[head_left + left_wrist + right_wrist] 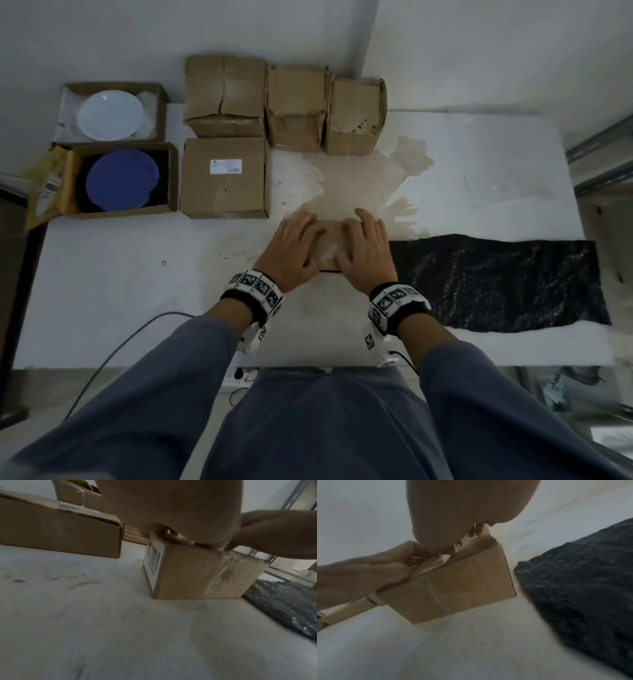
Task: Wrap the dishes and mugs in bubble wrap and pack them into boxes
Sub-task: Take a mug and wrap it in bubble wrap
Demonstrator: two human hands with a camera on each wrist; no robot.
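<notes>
**A:** From the head camera: you stand at a white table (137, 291), your left hand (294, 250) and right hand (364, 251) laid side by side on top of a small cardboard box (330, 240) at the table's middle. Both hands look flat, fingers stretched forward and slightly spread, palms down. Why there?

**B:** Likely to hold the flaps shut; that's a judgement. A black sheet of bubble wrap (496, 284) lies just beside the box, on your right. At the far left, two open boxes each hold a dish: a white plate (110, 114) and a blue plate (122, 180). Four closed boxes (224, 178) sit grouped behind, probably set aside as finished.

**A:** And the left wrist view?

**B:** Your left hand's fingers (178, 537) press on the box's (197, 574) top edge; your right hand (274, 534) reaches in across it. Clear tape runs down the box's side, and a label sits on its end face.

**A:** Right wrist view?

**B:** It's blurred. The box (453, 585) appears tilted in frame, your right hand's fingertips (476, 530) over its far edge. Your left hand (368, 572) comes in from the side, fingers curled toward the box's top seam; whether it pinches tape there, I cannot tell. The bubble wrap (582, 588) lies alongside.
</notes>
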